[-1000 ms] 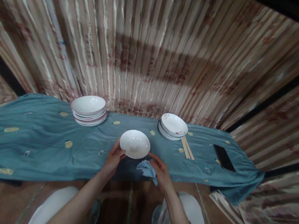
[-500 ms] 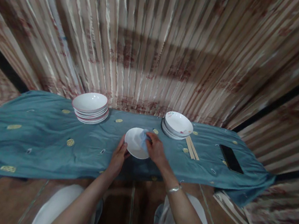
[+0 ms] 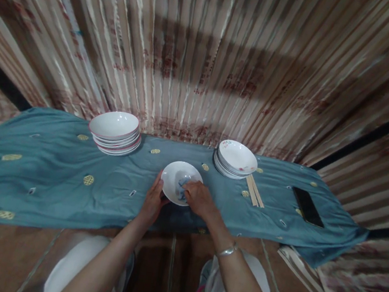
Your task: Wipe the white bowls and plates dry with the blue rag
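A white bowl (image 3: pixel 173 171) is held over the front middle of the table, tilted a little toward me. My left hand (image 3: pixel 152 200) grips its left rim, thumb on the near side and the other fingers partly hidden beneath. Inside the bowl, my right hand (image 3: pixel 200 198) presses a light blue cloth (image 3: pixel 182 189) against the inner surface. The fingers are closed around the cloth and cover part of it.
Red-rimmed white bowls (image 3: pixel 114 126) are stacked at the back left. Flower-patterned bowls (image 3: pixel 237 157) stand stacked at the back right, with wooden chopsticks (image 3: pixel 255 191) beside them. A black phone (image 3: pixel 307 207) lies farther right on the teal tablecloth (image 3: pixel 57 159). A pleated curtain (image 3: pixel 191 67) hangs behind.
My right hand has moved the cloth from the bowl's right upper side down into its centre. The bowl is tipped slightly more toward me, and my left hand keeps its hold. The view has shifted slightly.
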Demonstrator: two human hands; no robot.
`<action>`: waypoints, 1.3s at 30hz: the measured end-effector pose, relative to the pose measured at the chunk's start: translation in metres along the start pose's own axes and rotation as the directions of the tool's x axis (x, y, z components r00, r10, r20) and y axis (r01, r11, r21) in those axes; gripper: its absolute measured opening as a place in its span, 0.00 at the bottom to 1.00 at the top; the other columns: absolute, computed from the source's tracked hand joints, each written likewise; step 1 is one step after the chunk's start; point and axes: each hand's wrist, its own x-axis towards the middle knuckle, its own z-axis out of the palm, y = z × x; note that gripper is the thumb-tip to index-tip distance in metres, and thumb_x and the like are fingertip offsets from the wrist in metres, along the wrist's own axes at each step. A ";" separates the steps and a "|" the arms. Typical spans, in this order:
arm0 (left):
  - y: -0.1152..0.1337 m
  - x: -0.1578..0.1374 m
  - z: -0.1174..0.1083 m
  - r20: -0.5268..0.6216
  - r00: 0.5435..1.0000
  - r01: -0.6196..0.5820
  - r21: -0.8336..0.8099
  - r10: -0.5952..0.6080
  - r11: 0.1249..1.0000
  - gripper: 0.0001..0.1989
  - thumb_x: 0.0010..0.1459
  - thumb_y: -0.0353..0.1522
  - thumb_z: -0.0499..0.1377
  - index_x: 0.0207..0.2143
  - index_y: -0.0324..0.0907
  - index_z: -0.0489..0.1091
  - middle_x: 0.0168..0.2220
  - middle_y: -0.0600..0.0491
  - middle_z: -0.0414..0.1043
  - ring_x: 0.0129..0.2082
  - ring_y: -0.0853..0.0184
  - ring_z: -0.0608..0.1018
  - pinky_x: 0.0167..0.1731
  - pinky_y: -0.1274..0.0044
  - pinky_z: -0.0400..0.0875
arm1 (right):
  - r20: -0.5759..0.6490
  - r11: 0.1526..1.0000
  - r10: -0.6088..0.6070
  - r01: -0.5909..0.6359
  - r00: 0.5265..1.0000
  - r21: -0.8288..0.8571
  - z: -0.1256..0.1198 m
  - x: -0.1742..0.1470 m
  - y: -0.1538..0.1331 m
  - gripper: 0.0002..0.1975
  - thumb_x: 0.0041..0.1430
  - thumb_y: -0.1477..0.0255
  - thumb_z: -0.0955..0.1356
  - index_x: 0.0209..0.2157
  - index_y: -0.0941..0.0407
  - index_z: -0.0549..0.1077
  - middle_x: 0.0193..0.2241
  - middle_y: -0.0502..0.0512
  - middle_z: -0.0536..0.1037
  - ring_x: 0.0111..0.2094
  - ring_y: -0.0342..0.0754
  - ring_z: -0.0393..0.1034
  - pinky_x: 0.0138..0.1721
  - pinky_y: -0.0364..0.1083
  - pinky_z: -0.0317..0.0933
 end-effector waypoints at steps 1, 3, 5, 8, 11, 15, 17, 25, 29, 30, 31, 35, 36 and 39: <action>-0.001 0.001 -0.001 0.001 1.000 -0.004 0.000 0.004 1.000 0.32 0.57 0.46 0.56 0.63 0.51 0.56 0.60 0.48 0.64 0.51 0.57 0.74 0.43 0.66 0.75 | 0.025 0.999 -0.002 0.001 1.000 0.041 0.000 0.000 -0.002 0.13 0.59 0.80 0.63 0.40 0.58 0.78 0.40 0.60 0.81 0.43 0.54 0.74 0.49 0.49 0.62; -0.003 0.002 -0.002 -0.003 1.000 -0.012 -0.004 0.012 1.000 0.32 0.57 0.46 0.57 0.63 0.51 0.57 0.61 0.49 0.63 0.52 0.58 0.73 0.43 0.67 0.75 | 0.039 0.989 -0.018 0.012 0.999 0.150 0.000 0.000 -0.006 0.14 0.59 0.78 0.64 0.43 0.56 0.78 0.41 0.58 0.81 0.45 0.54 0.74 0.49 0.49 0.63; -0.005 0.003 -0.003 0.000 1.000 -0.019 -0.011 0.019 1.000 0.32 0.58 0.45 0.56 0.63 0.50 0.57 0.61 0.48 0.63 0.54 0.57 0.72 0.43 0.67 0.75 | -0.002 0.958 -0.034 0.033 0.999 0.283 0.003 0.002 -0.011 0.17 0.57 0.78 0.64 0.47 0.54 0.76 0.45 0.55 0.80 0.48 0.52 0.73 0.51 0.49 0.63; -0.006 0.005 -0.004 0.003 0.999 -0.038 -0.010 0.038 0.999 0.31 0.59 0.44 0.55 0.63 0.48 0.57 0.62 0.47 0.62 0.56 0.56 0.71 0.44 0.67 0.75 | -0.088 0.890 -0.048 0.082 0.995 0.448 0.008 0.008 -0.018 0.20 0.56 0.78 0.65 0.49 0.53 0.75 0.48 0.54 0.78 0.49 0.50 0.72 0.53 0.49 0.62; -0.007 0.006 -0.005 -0.025 0.997 -0.075 0.004 0.075 0.997 0.31 0.58 0.43 0.56 0.62 0.46 0.59 0.61 0.46 0.62 0.57 0.55 0.70 0.47 0.67 0.73 | -0.167 0.838 -0.076 0.154 0.983 0.524 0.014 0.017 -0.026 0.19 0.56 0.79 0.64 0.48 0.53 0.75 0.47 0.54 0.78 0.49 0.48 0.72 0.53 0.48 0.62; -0.010 0.008 -0.007 -0.031 0.997 -0.077 0.008 0.077 0.997 0.29 0.58 0.42 0.57 0.61 0.47 0.60 0.64 0.49 0.59 0.59 0.55 0.68 0.46 0.66 0.74 | -0.279 0.846 -0.069 0.204 0.958 0.492 0.022 0.027 -0.033 0.21 0.57 0.79 0.62 0.51 0.54 0.73 0.52 0.56 0.74 0.54 0.49 0.67 0.58 0.50 0.58; -0.012 0.009 -0.007 -0.037 0.997 -0.061 -0.008 0.061 0.998 0.29 0.58 0.41 0.56 0.62 0.48 0.60 0.65 0.50 0.56 0.61 0.55 0.65 0.46 0.66 0.74 | -0.308 0.869 -0.072 0.211 0.949 0.448 0.025 0.029 -0.035 0.23 0.59 0.79 0.60 0.55 0.56 0.69 0.57 0.59 0.69 0.58 0.50 0.63 0.61 0.51 0.55; -0.008 0.008 -0.006 -0.008 1.000 -0.023 -0.044 0.023 0.999 0.31 0.58 0.41 0.57 0.63 0.51 0.57 0.65 0.52 0.57 0.59 0.54 0.68 0.46 0.65 0.75 | -0.309 0.939 -0.076 0.173 0.948 0.298 0.029 0.042 -0.034 0.25 0.61 0.80 0.59 0.60 0.60 0.63 0.63 0.64 0.59 0.64 0.52 0.54 0.64 0.52 0.51; -0.005 0.006 -0.005 0.015 1.000 -0.025 -0.043 0.025 0.999 0.31 0.57 0.41 0.58 0.63 0.52 0.58 0.64 0.51 0.59 0.56 0.55 0.70 0.43 0.66 0.76 | -0.296 0.971 -0.034 0.101 0.955 0.216 0.029 0.049 -0.025 0.27 0.58 0.81 0.60 0.61 0.64 0.61 0.63 0.68 0.58 0.64 0.57 0.52 0.63 0.57 0.51; -0.005 0.005 -0.005 0.017 1.000 -0.025 -0.044 0.025 0.999 0.31 0.57 0.41 0.58 0.63 0.52 0.58 0.64 0.51 0.59 0.55 0.55 0.71 0.42 0.67 0.76 | -0.289 0.980 -0.011 0.068 0.957 0.185 0.029 0.049 -0.022 0.28 0.58 0.82 0.59 0.61 0.65 0.61 0.63 0.69 0.59 0.64 0.57 0.52 0.63 0.57 0.51; -0.005 0.005 -0.005 0.016 1.000 -0.026 -0.043 0.026 0.999 0.31 0.57 0.41 0.58 0.62 0.52 0.58 0.63 0.51 0.59 0.55 0.56 0.71 0.42 0.67 0.77 | -0.282 0.988 0.010 0.034 0.959 0.148 0.028 0.049 -0.020 0.27 0.58 0.83 0.59 0.61 0.67 0.61 0.63 0.70 0.59 0.63 0.58 0.52 0.63 0.57 0.51; -0.005 0.006 -0.005 0.007 1.000 -0.025 -0.027 0.025 0.999 0.30 0.57 0.41 0.58 0.62 0.51 0.58 0.62 0.49 0.61 0.54 0.57 0.72 0.41 0.69 0.77 | -0.261 0.996 0.076 -0.084 0.962 -0.020 0.019 0.043 -0.012 0.26 0.59 0.83 0.57 0.60 0.67 0.62 0.62 0.70 0.59 0.60 0.59 0.57 0.60 0.56 0.53; -0.005 0.006 -0.005 0.008 1.000 -0.025 -0.024 0.025 0.999 0.30 0.57 0.41 0.58 0.62 0.51 0.58 0.62 0.49 0.61 0.53 0.58 0.72 0.41 0.69 0.77 | -0.256 0.993 0.090 -0.108 0.962 -0.056 0.016 0.041 -0.010 0.26 0.60 0.82 0.57 0.60 0.66 0.62 0.62 0.69 0.60 0.58 0.59 0.58 0.59 0.56 0.54; -0.004 0.005 -0.004 0.008 1.000 -0.027 -0.018 0.027 0.999 0.31 0.56 0.42 0.59 0.62 0.51 0.59 0.61 0.49 0.62 0.52 0.58 0.73 0.40 0.69 0.77 | -0.241 0.975 0.128 -0.167 0.962 -0.148 0.012 0.034 -0.005 0.25 0.62 0.81 0.57 0.60 0.64 0.62 0.62 0.67 0.61 0.56 0.58 0.60 0.56 0.56 0.56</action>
